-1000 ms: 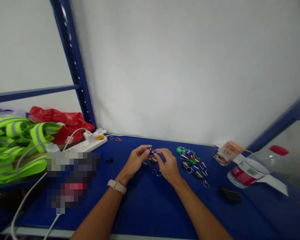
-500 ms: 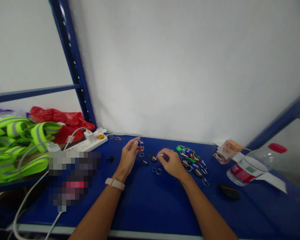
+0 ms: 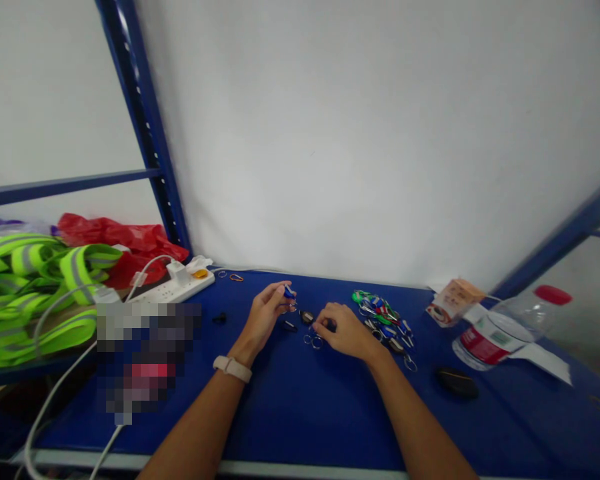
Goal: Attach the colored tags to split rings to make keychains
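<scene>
Between the fingertips of my left hand (image 3: 266, 308) is a small blue keychain (image 3: 289, 291) with a short metal chain hanging from it. My right hand (image 3: 344, 329) is closed in a pinch just above two metal split rings (image 3: 317, 343) on the blue tabletop; what its fingertips hold, if anything, is too small to make out. A dark keychain piece (image 3: 307, 317) lies between the hands. Below my left fingers rests a small black clip (image 3: 289, 326). Right of my right hand is a pile of blue, green, red and black keychains (image 3: 386, 320).
A black oval case (image 3: 456, 383), a plastic bottle (image 3: 495, 340) and an orange-white box (image 3: 454, 303) stand on the right. To the left are a power strip (image 3: 177, 287), a black piece (image 3: 220, 319), an orange carabiner (image 3: 236, 277) and green reflective straps (image 3: 25, 293).
My left hand has moved slightly right and down with the blue keychain. My right hand's fingertips have dropped toward the split rings on the table.
</scene>
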### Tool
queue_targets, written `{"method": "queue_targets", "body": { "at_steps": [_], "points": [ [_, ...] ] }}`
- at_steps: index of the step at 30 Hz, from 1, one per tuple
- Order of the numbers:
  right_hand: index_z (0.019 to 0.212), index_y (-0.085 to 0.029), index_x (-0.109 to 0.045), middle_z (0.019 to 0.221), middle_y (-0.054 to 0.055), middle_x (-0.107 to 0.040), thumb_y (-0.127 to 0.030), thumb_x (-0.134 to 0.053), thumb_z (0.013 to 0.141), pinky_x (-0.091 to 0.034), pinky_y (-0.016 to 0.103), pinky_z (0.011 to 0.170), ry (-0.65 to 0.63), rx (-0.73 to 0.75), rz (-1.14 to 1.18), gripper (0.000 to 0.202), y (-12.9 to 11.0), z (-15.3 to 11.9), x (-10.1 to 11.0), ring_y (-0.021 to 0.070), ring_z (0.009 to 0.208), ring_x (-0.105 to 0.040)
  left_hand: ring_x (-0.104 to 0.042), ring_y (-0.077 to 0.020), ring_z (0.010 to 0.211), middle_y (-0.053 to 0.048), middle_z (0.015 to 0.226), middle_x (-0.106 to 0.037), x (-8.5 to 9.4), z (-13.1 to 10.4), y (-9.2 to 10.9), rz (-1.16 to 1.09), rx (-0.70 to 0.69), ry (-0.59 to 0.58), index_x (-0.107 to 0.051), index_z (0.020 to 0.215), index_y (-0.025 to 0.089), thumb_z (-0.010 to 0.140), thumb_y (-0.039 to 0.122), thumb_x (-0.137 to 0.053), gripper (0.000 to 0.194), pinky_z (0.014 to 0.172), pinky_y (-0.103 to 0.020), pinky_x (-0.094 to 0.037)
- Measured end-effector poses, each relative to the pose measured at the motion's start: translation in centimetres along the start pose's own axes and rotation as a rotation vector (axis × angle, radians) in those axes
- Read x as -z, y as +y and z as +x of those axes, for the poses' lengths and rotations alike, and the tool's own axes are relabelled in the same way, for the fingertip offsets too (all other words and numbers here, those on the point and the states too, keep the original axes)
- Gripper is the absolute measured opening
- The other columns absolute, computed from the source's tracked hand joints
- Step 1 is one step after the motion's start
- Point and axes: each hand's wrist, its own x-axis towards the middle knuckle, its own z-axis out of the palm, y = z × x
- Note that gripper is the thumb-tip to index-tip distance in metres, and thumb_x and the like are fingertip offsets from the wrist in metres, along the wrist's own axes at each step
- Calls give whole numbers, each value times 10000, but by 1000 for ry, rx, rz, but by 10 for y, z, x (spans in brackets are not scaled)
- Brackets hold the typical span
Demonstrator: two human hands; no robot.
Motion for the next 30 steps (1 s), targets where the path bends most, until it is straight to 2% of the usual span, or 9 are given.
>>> {"method": "queue_targets", "body": {
  "at_steps": [5, 8, 13, 16, 19, 22, 25, 30],
  "points": [
    [931, -220, -645, 770, -6, -628, -288, -563, 904, -396, 281, 725, 139, -32, 168, 110, -10, 4, -10, 138, 696, -546, -634, -145, 742, -76, 911, -668, -4, -2, 0, 12, 25, -69, -654, 1072, 133, 790, 425, -708, 410, 732, -300, -509],
    [1035, -217, -625, 753, -12, -630, -297, -562, 907, -405, 279, 718, 199, -38, 229, 163, -17, 6, -17, 135, 666, -545, -639, -144, 749, -65, 894, -662, -5, -4, -1, 18, 44, -109, -657, 1065, 134, 800, 424, -700, 395, 741, -292, -513],
    [826, -197, -647, 755, 12, -644, -314, -530, 925, -392, 278, 700, 235, -26, 191, 193, -21, 8, -20, 142, 675, -540, -655, -158, 788, -69, 914, -668, -6, -5, -2, 47, 47, -146, -650, 1084, 139, 818, 422, -683, 389, 793, -321, -529],
    [780, -189, -643, 714, 9, -642, -309, -526, 917, -385, 273, 666, 291, -108, 176, 216, -19, 9, -17, 142, 642, -536, -664, -171, 820, -74, 924, -676, -5, -3, -4, 72, 12, -83, -647, 1070, 139, 796, 413, -707, 393, 829, -339, -532],
    [759, -174, -630, 647, 8, -618, -361, -516, 910, -385, 261, 598, 387, -224, 272, 266, -16, 9, -15, 137, 579, -523, -669, -176, 825, -68, 903, -677, -5, -2, -7, 140, -9, -69, -638, 1030, 140, 761, 391, -743, 383, 835, -348, -533],
    [781, -162, -637, 661, 23, -633, -418, -529, 892, -413, 257, 590, 425, -277, 435, 299, -13, 11, -16, 151, 606, -564, -667, -163, 795, -57, 913, -668, -5, -4, -11, 290, -20, -150, -625, 992, 148, 742, 351, -762, 350, 789, -323, -534],
    [797, -156, -648, 693, 40, -661, -440, -565, 866, -447, 268, 622, 398, -273, 580, 304, -11, 12, -20, 168, 644, -602, -657, -159, 795, -59, 924, -657, -6, -7, -14, 399, -29, -250, -626, 943, 144, 742, 334, -760, 308, 754, -302, -530],
    [801, -153, -648, 691, 50, -678, -473, -583, 850, -474, 281, 624, 354, -267, 733, 331, -13, 14, -28, 178, 640, -623, -625, -149, 737, -68, 897, -662, -8, -10, -11, 442, -31, -271, -632, 939, 142, 797, 389, -694, 291, 625, -253, -499]
  ]
}}
